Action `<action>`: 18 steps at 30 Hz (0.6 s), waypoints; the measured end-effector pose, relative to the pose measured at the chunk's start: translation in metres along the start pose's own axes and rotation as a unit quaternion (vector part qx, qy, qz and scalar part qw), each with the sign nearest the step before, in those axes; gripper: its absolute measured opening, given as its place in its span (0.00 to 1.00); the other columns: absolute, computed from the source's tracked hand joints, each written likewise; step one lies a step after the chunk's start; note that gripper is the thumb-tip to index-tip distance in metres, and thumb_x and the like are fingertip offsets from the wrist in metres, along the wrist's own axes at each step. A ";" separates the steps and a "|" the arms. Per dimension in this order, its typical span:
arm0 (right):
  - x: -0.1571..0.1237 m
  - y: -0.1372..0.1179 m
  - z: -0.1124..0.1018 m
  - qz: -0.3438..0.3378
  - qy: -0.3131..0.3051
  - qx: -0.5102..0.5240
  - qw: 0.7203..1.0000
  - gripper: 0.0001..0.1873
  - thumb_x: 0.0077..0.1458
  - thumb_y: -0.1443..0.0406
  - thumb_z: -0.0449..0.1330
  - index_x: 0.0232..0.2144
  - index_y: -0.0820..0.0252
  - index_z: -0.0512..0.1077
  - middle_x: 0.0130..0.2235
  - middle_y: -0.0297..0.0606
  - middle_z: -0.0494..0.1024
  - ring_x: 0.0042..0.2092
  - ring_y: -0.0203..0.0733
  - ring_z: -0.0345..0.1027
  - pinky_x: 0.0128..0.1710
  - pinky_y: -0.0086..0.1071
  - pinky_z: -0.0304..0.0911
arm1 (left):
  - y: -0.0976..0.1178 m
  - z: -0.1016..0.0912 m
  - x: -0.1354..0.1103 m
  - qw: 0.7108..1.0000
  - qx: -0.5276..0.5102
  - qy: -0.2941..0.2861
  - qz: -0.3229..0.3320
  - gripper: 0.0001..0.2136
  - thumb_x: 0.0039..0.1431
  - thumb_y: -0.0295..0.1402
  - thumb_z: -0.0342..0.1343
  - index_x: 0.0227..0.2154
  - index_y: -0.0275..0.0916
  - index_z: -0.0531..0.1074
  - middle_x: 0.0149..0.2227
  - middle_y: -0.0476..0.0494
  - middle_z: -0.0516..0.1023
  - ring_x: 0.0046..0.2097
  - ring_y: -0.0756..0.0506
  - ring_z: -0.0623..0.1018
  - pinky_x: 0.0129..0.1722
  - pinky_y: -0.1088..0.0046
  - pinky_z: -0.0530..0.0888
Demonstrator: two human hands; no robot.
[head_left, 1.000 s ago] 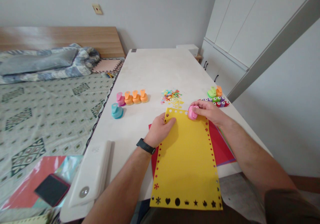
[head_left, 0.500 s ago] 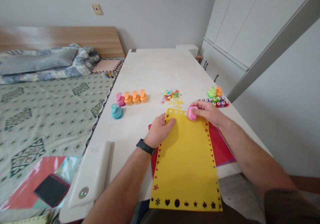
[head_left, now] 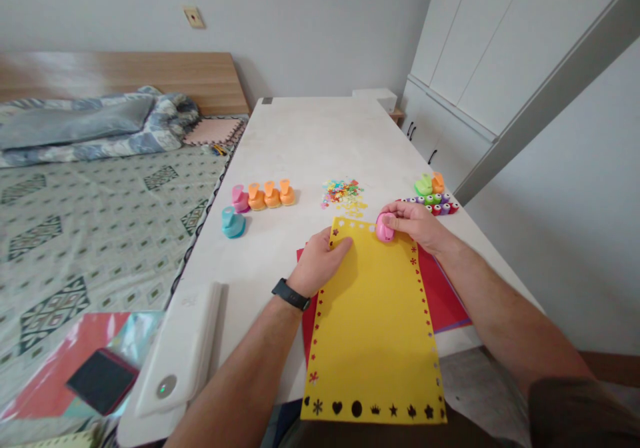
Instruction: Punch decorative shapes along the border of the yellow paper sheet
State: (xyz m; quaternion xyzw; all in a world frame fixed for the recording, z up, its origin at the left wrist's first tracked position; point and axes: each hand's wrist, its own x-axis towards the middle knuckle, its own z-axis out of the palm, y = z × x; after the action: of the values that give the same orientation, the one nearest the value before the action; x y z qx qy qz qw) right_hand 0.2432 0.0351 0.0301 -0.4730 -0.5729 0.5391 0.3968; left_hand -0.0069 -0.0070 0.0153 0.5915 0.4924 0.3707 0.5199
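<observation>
Head view: your left hand [head_left: 323,261] lies flat, fingers together, on the rectangular yellow card sheet [head_left: 373,328], near its top left corner. Your right hand [head_left: 417,225] grips a rounded pink plastic craft punch [head_left: 385,227] seated on that sheet's top edge. The sheet, its border punched with small shapes, lies on stacked red paper sheets [head_left: 440,288] on the long white table [head_left: 310,141]. Beyond your hands stand four-odd orange and pink plastic punches [head_left: 265,195], a teal plastic punch [head_left: 233,224], and a scatter of multicoloured paper cutouts [head_left: 343,193].
</observation>
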 end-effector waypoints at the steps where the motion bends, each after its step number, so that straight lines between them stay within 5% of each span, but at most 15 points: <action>1: -0.001 -0.001 0.000 0.003 0.000 -0.002 1.000 0.23 0.49 0.51 0.72 0.40 0.61 0.77 0.35 0.39 0.81 0.34 0.41 0.73 0.39 0.36 0.67 | 0.000 0.000 0.000 1.000 -0.005 0.005 -0.001 0.14 0.59 0.45 0.60 0.40 0.39 0.76 0.43 0.41 0.84 0.41 0.40 0.82 0.37 0.68 0.77; 7: -0.001 -0.001 0.002 0.007 0.008 -0.005 1.000 0.23 0.50 0.50 0.71 0.42 0.59 0.77 0.39 0.39 0.82 0.39 0.43 0.74 0.44 0.37 0.67 | 0.001 -0.002 0.000 1.000 0.009 0.019 0.008 0.14 0.57 0.45 0.61 0.38 0.39 0.77 0.41 0.40 0.84 0.42 0.38 0.82 0.38 0.65 0.78; 18: 0.007 0.000 -0.005 -0.070 0.134 -0.002 0.988 0.22 0.54 0.44 0.66 0.36 0.55 0.76 0.35 0.39 0.82 0.37 0.44 0.75 0.41 0.39 0.68 | 0.002 -0.002 -0.001 1.000 -0.028 -0.008 -0.003 0.15 0.59 0.44 0.60 0.43 0.40 0.77 0.43 0.41 0.84 0.45 0.38 0.82 0.40 0.66 0.78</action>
State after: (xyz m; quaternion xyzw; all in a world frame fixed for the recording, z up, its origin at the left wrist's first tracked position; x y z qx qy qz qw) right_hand 0.2465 0.0431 0.0300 -0.5005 -0.5475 0.4400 0.5061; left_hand -0.0083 -0.0074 0.0176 0.5779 0.4797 0.3779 0.5413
